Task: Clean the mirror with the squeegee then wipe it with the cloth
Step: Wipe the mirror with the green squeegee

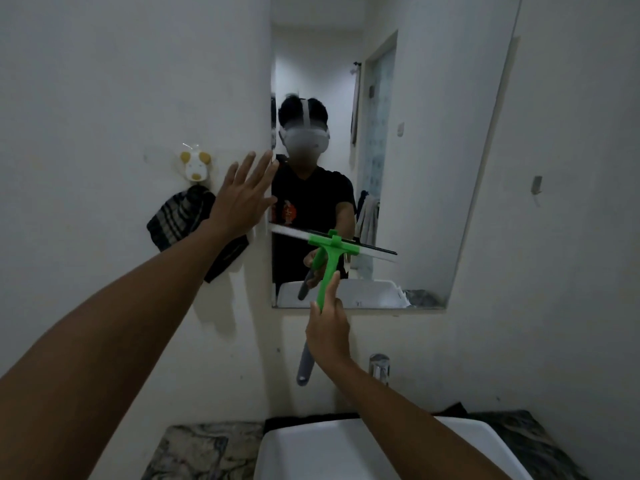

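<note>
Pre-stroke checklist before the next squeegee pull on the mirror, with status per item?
1. Right hand grips the squeegee handle: ok.
2. Blade flat against the mirror: cannot tell.
3. Blade level: not ok, it slopes down to the right.
4. Left hand clear of the glass: ok, open, by the mirror's left edge.
5. Cloth within reach: ok, hanging from the hook left of the mirror.
</note>
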